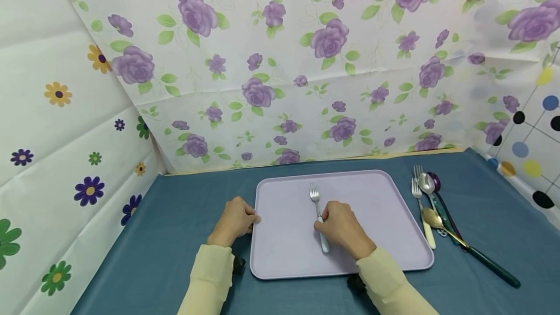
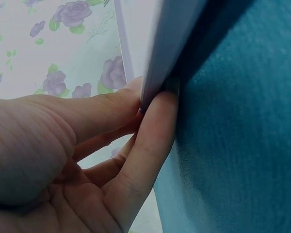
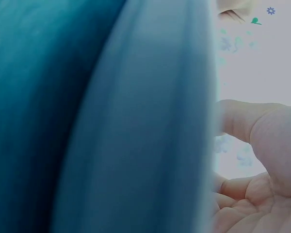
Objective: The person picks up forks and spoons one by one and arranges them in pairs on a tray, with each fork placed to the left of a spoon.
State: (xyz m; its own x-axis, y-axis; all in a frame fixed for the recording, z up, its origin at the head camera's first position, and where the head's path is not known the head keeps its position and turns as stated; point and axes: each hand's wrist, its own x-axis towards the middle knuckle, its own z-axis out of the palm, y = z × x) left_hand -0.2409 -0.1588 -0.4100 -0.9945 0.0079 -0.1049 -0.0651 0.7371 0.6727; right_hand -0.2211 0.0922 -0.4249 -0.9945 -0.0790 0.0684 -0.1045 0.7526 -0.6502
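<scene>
A pale lilac tray [image 1: 284, 247] lies on the blue-green cloth. My left hand [image 1: 235, 218] pinches its left edge; in the left wrist view the thumb [image 2: 106, 109] is on the upper side and a finger [image 2: 153, 126] reaches beneath the rim. On the tray, a fork [image 1: 315, 193] with a pale handle points its tines toward the back. My right hand [image 1: 343, 227] grips the middle of that handle between thumb and fingers. In the right wrist view the tray's rim [image 3: 150, 121] hides the fork and the fingertips.
Right of the tray lies a loose group of cutlery: forks [image 1: 416, 191], a silver spoon [image 1: 426, 183], a dark purple spoon [image 1: 435, 182] and a gold spoon with a green handle [image 1: 494, 266] laid across. A flowered sheet [image 1: 297, 111] hangs behind the table, with patterned sheets at both sides.
</scene>
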